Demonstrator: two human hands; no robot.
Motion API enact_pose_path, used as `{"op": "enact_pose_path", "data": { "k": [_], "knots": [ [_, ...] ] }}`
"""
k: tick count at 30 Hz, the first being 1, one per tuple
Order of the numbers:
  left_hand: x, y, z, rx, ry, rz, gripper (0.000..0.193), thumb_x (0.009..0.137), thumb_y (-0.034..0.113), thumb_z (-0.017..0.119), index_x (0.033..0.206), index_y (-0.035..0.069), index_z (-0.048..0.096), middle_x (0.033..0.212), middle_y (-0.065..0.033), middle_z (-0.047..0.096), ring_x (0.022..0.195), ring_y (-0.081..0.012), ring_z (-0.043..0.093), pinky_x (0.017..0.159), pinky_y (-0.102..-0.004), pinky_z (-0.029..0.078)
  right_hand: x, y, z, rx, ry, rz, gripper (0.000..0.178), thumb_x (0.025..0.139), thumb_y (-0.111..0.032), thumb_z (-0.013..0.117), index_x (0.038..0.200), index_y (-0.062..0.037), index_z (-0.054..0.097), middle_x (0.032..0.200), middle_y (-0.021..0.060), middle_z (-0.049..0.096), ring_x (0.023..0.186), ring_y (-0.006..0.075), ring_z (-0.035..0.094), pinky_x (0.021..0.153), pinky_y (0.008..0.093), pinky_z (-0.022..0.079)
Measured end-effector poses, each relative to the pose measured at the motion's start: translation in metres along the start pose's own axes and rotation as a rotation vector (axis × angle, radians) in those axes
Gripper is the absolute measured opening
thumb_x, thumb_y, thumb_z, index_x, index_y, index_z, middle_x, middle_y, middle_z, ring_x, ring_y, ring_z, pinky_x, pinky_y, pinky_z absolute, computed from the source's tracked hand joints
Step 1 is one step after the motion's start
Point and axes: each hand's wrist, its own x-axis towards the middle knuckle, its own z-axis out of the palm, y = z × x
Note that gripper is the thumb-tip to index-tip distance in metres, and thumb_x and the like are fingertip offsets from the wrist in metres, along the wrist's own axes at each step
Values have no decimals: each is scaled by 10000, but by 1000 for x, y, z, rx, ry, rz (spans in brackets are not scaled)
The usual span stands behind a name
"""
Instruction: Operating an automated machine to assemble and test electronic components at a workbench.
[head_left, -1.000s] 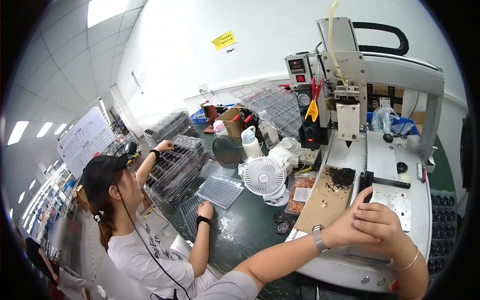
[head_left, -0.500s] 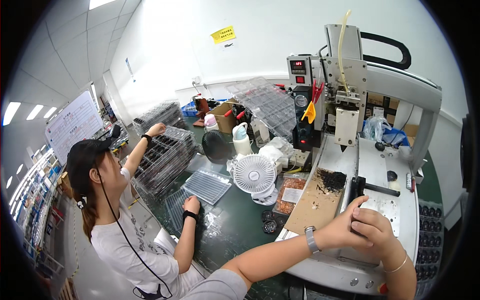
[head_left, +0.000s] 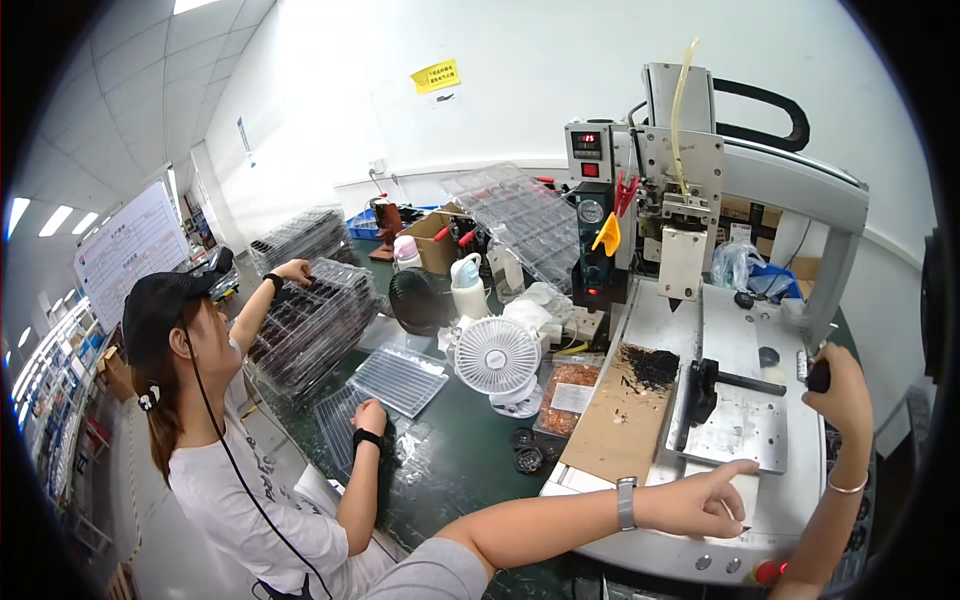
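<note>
My left hand [head_left: 695,502], a grey watch on its wrist, hovers over the front of the white benchtop machine [head_left: 625,545]. Its index finger points right, with the other fingers loosely bent and apart. A small dark tip shows by the lower fingers; I cannot make out what it is. My right hand [head_left: 846,395], wearing a thin bracelet, is raised at the machine's right edge. Its fingers close around a small black round part [head_left: 820,376]. Between and beyond the hands lies a metal fixture plate [head_left: 735,440] with a black clamp bar [head_left: 703,392]. Above it hangs the machine's pointed head [head_left: 682,265].
A cardboard sheet [head_left: 610,430] with black scraps [head_left: 650,366] lies left of the fixture. Nearby are a white fan [head_left: 497,357], a bag of copper-coloured parts [head_left: 570,398] and black round parts [head_left: 530,455]. At left, a co-worker [head_left: 235,480] reaches to stacked clear trays [head_left: 315,325].
My hands were together over the machine's front and have parted. The right moved up and right with the black round part; the left dropped slightly, its fingers spreading. The view shifted a little.
</note>
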Motion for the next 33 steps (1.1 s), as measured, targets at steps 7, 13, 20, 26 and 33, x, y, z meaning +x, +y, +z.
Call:
{"op": "enact_pose_path", "data": {
  "k": [7, 13, 20, 26, 33],
  "knots": [
    [7, -8, 5, 106, -130, -4, 537, 909, 101, 650, 1357, 11, 368, 1020, -67, 576, 823, -67, 613, 730, -212, 510, 4, 92, 49, -249, -429, 277, 587, 383, -304, 900, 812, 36, 690, 845, 210, 679, 839, 345, 671, 767, 391, 544],
    [3, -10, 7, 167, -91, 81, 428, 911, 200, 667, 1220, -29, 479, 953, -82, 628, 788, -87, 609, 675, -238, 502, -7, 71, 40, -135, -293, 264, 686, 438, -266, 901, 1017, 10, 657, 1016, 196, 668, 966, 340, 637, 847, 386, 517],
    [2, -6, 8, 176, -132, 40, 381, 934, 156, 630, 1232, -17, 466, 986, -52, 606, 779, -68, 611, 698, -223, 504, -20, 86, 36, -67, -181, 170, 570, 543, -190, 866, 1038, -18, 642, 1000, 186, 659, 984, 347, 620, 867, 395, 503],
    [7, -4, 4, 223, -97, 12, 354, 941, 185, 632, 1213, 2, 500, 994, -41, 606, 829, -55, 576, 728, -220, 495, -21, 88, 27, 19, -123, 205, 522, 575, -160, 857, 1027, -24, 635, 965, 181, 641, 955, 344, 611, 837, 392, 502],
    [5, 5, 1, 194, 44, 77, 325, 935, 193, 650, 1178, 7, 542, 966, -21, 614, 825, -50, 572, 748, -215, 490, -11, 62, 25, 42, 161, 87, 395, 711, -113, 769, 1024, 37, 580, 923, 193, 641, 879, 311, 632, 801, 389, 504]
  ]
}}
